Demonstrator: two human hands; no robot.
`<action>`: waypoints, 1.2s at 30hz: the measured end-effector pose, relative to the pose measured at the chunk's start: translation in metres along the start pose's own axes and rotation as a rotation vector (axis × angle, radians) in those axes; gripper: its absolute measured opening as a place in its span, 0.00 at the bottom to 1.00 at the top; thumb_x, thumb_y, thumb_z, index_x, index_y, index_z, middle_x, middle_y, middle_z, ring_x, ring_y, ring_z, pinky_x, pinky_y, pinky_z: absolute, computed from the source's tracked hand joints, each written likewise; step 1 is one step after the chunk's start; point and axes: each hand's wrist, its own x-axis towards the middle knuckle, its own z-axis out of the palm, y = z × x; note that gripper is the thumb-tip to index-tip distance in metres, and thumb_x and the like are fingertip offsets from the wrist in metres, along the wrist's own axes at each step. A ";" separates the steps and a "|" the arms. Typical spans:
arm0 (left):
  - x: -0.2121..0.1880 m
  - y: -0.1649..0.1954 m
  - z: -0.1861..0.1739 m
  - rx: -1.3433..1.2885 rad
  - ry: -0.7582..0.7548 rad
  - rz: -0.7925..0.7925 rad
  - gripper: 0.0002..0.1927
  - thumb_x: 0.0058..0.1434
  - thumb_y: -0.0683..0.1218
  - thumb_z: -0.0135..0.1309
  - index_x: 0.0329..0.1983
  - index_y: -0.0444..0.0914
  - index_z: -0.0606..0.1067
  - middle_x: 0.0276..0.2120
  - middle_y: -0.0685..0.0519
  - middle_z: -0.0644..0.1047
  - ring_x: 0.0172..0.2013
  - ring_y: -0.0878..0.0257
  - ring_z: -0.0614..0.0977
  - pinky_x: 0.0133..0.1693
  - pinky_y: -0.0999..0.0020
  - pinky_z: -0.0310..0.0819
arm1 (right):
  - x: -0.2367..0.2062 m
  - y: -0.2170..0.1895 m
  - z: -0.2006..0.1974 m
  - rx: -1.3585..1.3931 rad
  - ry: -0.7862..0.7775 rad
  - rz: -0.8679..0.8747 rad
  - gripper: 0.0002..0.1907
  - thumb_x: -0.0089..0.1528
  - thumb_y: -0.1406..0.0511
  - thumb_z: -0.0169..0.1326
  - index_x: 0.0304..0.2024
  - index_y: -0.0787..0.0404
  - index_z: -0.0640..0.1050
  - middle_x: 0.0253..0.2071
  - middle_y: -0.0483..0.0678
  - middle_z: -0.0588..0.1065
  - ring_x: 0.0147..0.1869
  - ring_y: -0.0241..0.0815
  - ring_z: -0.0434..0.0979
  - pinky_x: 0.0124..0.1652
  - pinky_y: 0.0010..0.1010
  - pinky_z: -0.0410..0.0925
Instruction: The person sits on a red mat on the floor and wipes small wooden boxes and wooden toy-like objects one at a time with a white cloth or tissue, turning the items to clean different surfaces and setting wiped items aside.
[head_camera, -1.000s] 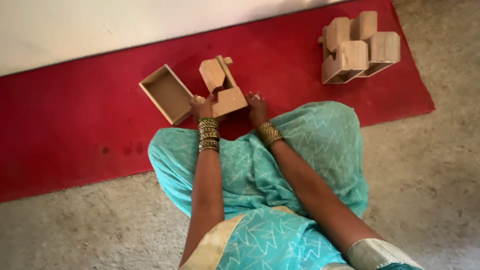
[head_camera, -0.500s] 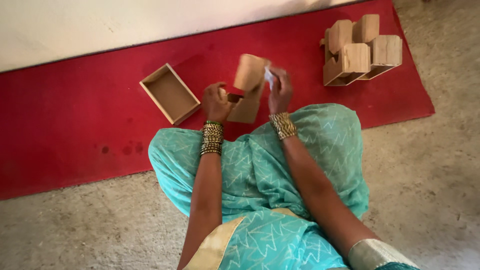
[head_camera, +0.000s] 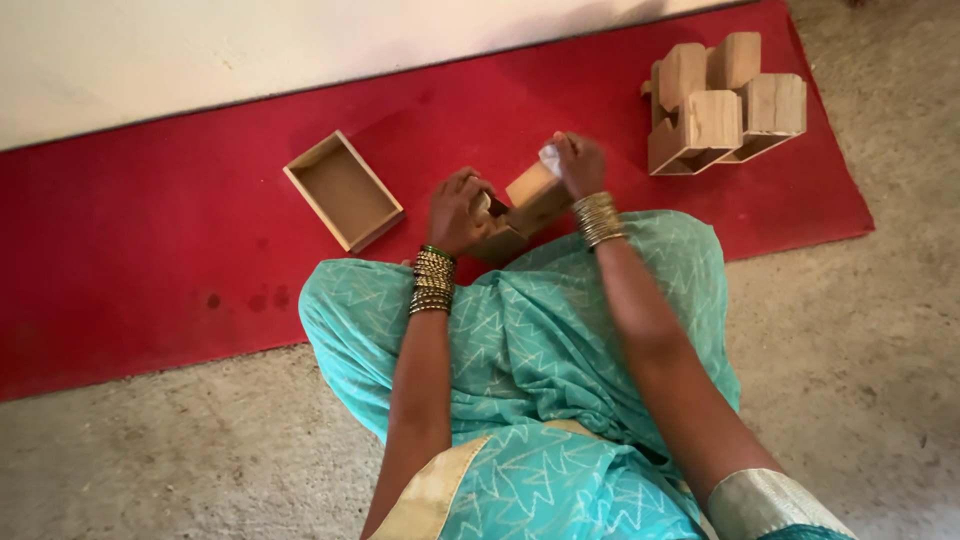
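Lying on rough concrete floor (head_camera: 870, 330), red mat (head_camera: 150, 250) backs both hands' closed grip on wooden box (head_camera: 530, 200).

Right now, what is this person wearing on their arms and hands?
Both hands are bare, with no gloves. The left hand has a stack of gold and green bangles at its wrist; the right hand has gold bangles. A pale gold sleeve cuff covers the right upper arm.

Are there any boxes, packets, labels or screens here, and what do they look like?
No labels, signs or screens; only plain wooden boxes.
Open wooden tray: shallow tan rectangle on the red mat, left of the hands.
Wooden box: light tan, held between left hand and right hand.
Stack of wooden boxes: upper right on the mat.
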 end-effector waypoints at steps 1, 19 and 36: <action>0.001 0.001 0.000 -0.015 0.000 0.047 0.27 0.43 0.42 0.67 0.48 0.44 0.75 0.58 0.45 0.72 0.58 0.45 0.74 0.59 0.47 0.68 | 0.001 0.005 -0.006 -0.010 -0.088 0.093 0.20 0.70 0.55 0.54 0.32 0.60 0.86 0.22 0.47 0.78 0.21 0.37 0.69 0.22 0.33 0.59; -0.004 0.001 -0.017 -0.098 0.326 -0.334 0.30 0.41 0.47 0.73 0.48 0.42 0.75 0.46 0.47 0.77 0.50 0.48 0.76 0.53 0.53 0.71 | -0.054 -0.027 0.025 0.847 -0.429 0.477 0.12 0.71 0.64 0.48 0.46 0.66 0.80 0.38 0.53 0.80 0.38 0.42 0.82 0.39 0.34 0.75; 0.016 -0.014 -0.010 0.246 0.216 -0.458 0.33 0.65 0.65 0.59 0.64 0.41 0.69 0.60 0.45 0.75 0.58 0.47 0.77 0.57 0.49 0.74 | -0.051 -0.017 -0.002 0.756 -0.222 0.493 0.22 0.67 0.54 0.56 0.51 0.66 0.80 0.35 0.53 0.76 0.33 0.44 0.74 0.31 0.31 0.69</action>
